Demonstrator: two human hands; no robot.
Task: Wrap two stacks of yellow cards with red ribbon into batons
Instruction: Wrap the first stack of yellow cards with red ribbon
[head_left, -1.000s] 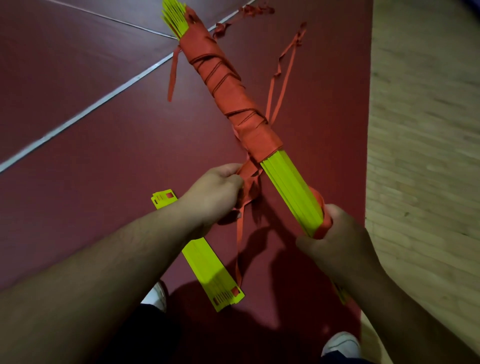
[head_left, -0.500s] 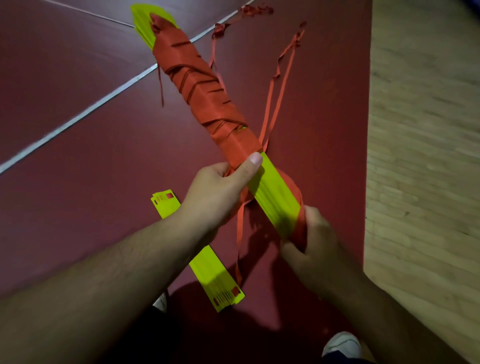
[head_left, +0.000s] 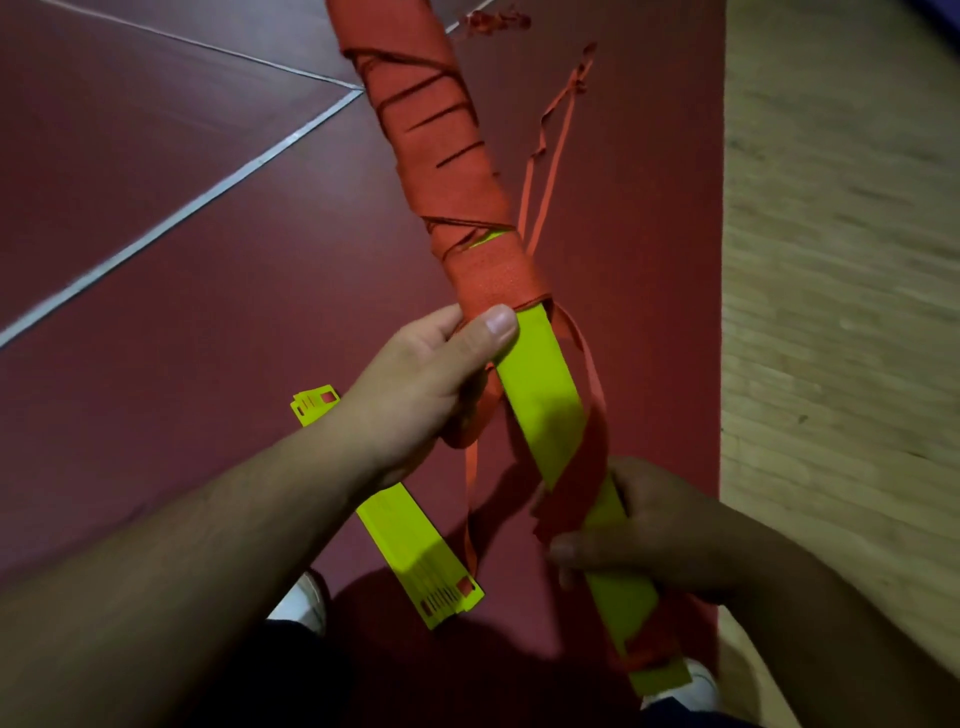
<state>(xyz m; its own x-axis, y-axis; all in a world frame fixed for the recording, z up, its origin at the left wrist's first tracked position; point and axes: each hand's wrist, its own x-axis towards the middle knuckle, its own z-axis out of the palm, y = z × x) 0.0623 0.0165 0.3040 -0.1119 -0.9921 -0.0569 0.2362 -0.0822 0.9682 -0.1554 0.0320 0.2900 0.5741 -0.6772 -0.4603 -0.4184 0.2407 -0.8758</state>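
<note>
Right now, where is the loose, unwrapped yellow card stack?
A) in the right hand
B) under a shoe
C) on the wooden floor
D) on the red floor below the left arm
D: the loose card stack lies on the red floor, partly behind the left hand, which grips the half-wrapped baton with the right hand.

You stand on a dark red floor (head_left: 156, 322) crossed by white lines (head_left: 182, 218) meeting at an angle; pale wooden flooring (head_left: 841, 364) borders its right side, white shoes (head_left: 307, 597) below
</note>
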